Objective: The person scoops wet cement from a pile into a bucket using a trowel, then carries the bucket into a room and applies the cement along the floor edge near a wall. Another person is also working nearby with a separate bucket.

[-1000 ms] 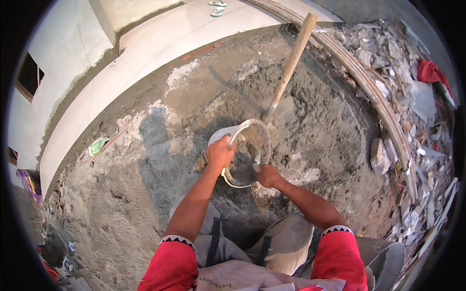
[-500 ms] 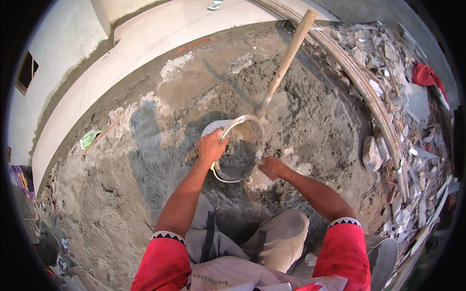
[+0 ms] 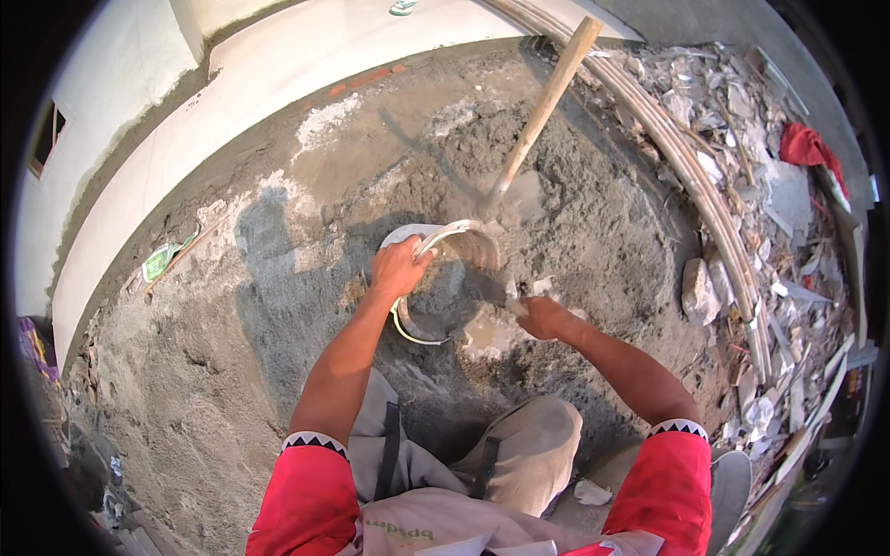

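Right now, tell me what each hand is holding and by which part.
The left hand grips the pale bucket by the left side of its rim; the right hand holds a trowel-like tool by its handle.

A pale wall (image 3: 120,83) with a dark window opening (image 3: 45,139) stands at the upper left, and a smooth whitish strip (image 3: 297,60) runs along its foot. The ground (image 3: 167,398) is rough and grey-brown, with chalky white patches. Long thin poles (image 3: 697,162) curve down the right side, beside heaped rubble (image 3: 732,102). A grey wall (image 3: 705,23) closes the upper right. Bright sunlight casts a dark shadow (image 3: 269,306) across the ground.
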Action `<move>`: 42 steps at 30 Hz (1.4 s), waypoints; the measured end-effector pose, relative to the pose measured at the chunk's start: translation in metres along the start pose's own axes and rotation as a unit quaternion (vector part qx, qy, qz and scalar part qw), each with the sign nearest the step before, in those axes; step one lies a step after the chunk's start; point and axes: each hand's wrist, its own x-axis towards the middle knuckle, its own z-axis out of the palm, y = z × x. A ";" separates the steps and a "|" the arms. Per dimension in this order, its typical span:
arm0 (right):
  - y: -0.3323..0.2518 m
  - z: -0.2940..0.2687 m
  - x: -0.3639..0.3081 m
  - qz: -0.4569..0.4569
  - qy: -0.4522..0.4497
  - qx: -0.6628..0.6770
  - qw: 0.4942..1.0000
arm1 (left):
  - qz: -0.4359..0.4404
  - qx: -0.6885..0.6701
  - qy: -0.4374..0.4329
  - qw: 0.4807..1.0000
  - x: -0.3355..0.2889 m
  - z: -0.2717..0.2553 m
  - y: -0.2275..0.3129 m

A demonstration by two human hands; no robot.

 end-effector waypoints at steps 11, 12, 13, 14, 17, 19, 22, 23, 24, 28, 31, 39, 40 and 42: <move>-0.018 0.015 -0.027 -0.034 -0.001 0.125 0.992 | -0.036 -0.023 -0.055 0.998 -0.012 -0.014 0.001; -0.019 0.018 -0.026 -0.046 0.012 0.142 0.989 | -0.027 -0.015 -0.059 0.998 -0.012 -0.014 0.001; -0.021 0.019 -0.024 -0.035 0.043 0.152 0.987 | -0.030 -0.021 -0.058 0.998 -0.013 -0.014 0.001; -0.021 0.020 -0.025 0.032 0.070 0.139 0.987 | -0.034 -0.027 -0.059 0.997 -0.015 -0.013 0.002; -0.025 0.014 -0.029 0.083 0.058 0.087 0.991 | -0.042 -0.045 -0.039 0.997 -0.016 -0.011 0.000; -0.030 0.009 -0.037 0.062 0.011 0.099 0.993 | -0.043 -0.048 -0.031 0.997 -0.013 -0.011 -0.001; -0.032 0.007 -0.053 0.014 0.015 0.107 0.994 | -0.053 -0.049 -0.047 0.996 -0.009 -0.010 -0.002; -0.032 0.008 -0.055 -0.002 0.079 0.111 0.991 | -0.064 -0.056 -0.051 0.995 -0.006 -0.012 -0.004; -0.031 0.013 -0.057 0.010 0.132 0.103 0.986 | -0.081 -0.056 -0.056 0.994 -0.006 -0.012 -0.006; -0.022 0.040 -0.052 0.000 0.243 0.162 0.956 | -0.082 -0.060 -0.049 0.994 -0.003 -0.014 -0.016; -0.012 0.069 -0.051 -0.020 0.227 0.144 0.963 | -0.055 -0.076 -0.014 0.995 0.000 -0.009 -0.020; 0.014 0.099 -0.043 0.006 0.116 0.131 0.984 | -0.062 -0.029 -0.067 0.995 0.003 -0.013 -0.011; 0.017 0.103 -0.041 0.008 0.102 0.101 0.990 | -0.056 -0.016 -0.068 0.996 0.004 -0.014 -0.009; 0.020 0.120 -0.043 0.056 0.182 0.290 0.938 | -0.061 -0.023 -0.046 0.997 -0.001 -0.012 -0.006</move>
